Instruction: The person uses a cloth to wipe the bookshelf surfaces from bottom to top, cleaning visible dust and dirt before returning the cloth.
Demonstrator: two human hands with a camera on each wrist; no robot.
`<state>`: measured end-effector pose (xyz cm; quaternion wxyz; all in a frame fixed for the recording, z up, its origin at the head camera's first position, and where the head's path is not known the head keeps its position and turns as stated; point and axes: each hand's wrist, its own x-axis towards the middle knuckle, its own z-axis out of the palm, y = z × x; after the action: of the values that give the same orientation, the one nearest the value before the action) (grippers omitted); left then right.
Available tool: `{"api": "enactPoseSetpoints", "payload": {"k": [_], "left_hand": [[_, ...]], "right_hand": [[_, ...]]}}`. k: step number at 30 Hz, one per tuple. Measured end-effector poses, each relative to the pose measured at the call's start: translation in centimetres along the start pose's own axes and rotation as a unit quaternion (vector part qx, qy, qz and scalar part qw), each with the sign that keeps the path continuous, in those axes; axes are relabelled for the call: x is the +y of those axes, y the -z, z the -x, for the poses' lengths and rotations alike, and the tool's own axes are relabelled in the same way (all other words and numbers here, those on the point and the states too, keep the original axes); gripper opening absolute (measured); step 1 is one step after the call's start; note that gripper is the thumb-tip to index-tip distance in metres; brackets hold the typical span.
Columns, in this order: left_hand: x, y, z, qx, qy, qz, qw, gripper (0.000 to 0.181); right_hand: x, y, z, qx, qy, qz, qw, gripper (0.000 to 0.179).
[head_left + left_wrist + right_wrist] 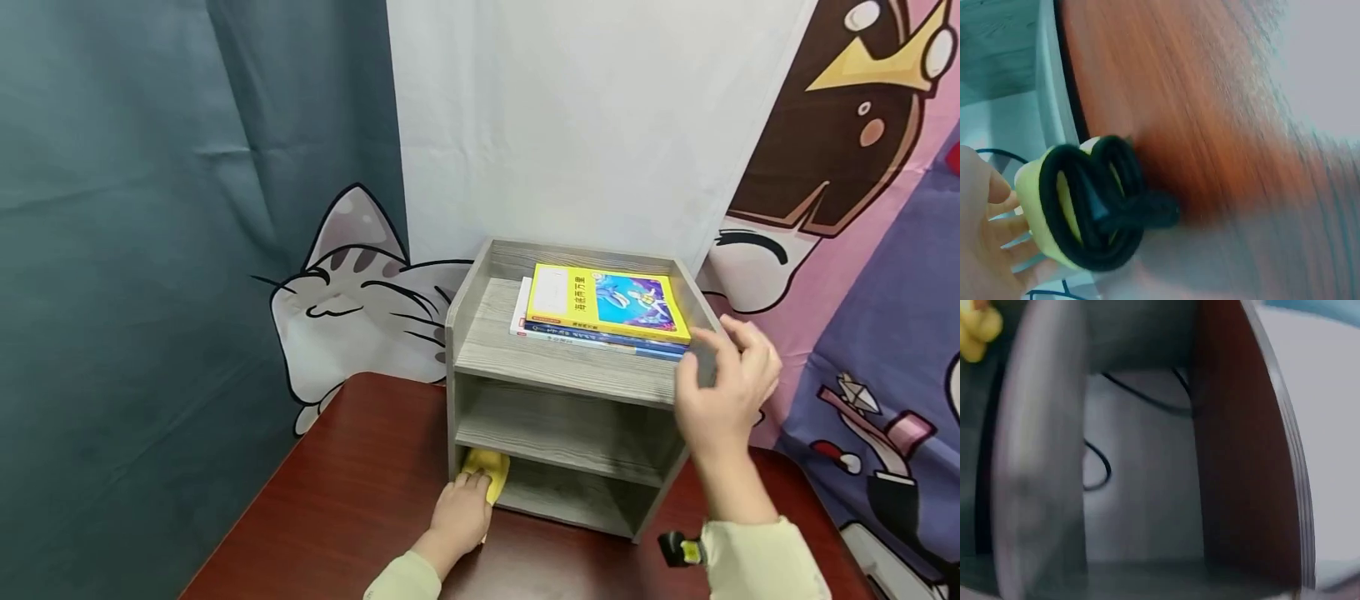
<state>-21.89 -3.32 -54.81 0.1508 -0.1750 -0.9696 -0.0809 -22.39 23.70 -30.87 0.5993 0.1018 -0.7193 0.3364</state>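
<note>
At the lower left of a grey wood-grain shelf unit [555, 381], my left hand [461, 510] holds a yellow thing with black oval loops [491, 473]. The left wrist view shows its yellow side [1044, 209] against my fingers and two dark loops facing outward; I cannot tell its kind. My right hand [726, 383] is raised at the unit's right side, thumb and fingers spread apart and holding nothing. Its fingertips come close to the right corner of a yellow-covered book [570, 300], which tops a small stack on the upper shelf. The right wrist view is blurred.
The unit stands on a dark red-brown wooden table [360, 483] and has raised sides around its top. Behind hang a white curtain [585, 117], a green curtain [135, 250] and printed cartoon cloth [885, 350]. A small black device [678, 550] sits at my right wrist.
</note>
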Motion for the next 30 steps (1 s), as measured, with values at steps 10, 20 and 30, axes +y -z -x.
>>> {"api": "enactPoseSetpoints", "payload": {"k": [10, 20, 30], "left_hand": [[-4.6, 5.1, -0.1, 0.039, 0.022, 0.104, 0.9936, 0.011], [-8.2, 14.0, -6.7, -0.083, 0.063, 0.289, 0.9515, 0.078], [-6.9, 16.1, -9.7, -0.139, 0.098, 0.36, 0.9173, 0.087]], "right_hand": [[-5.0, -3.7, 13.4, -0.272, 0.246, -0.145, 0.9191, 0.017], [-5.1, -12.0, 22.2, -0.515, -0.247, 0.021, 0.8209, 0.038], [-6.5, -15.8, 25.9, -0.524, -0.291, 0.218, 0.7702, 0.082]]}}
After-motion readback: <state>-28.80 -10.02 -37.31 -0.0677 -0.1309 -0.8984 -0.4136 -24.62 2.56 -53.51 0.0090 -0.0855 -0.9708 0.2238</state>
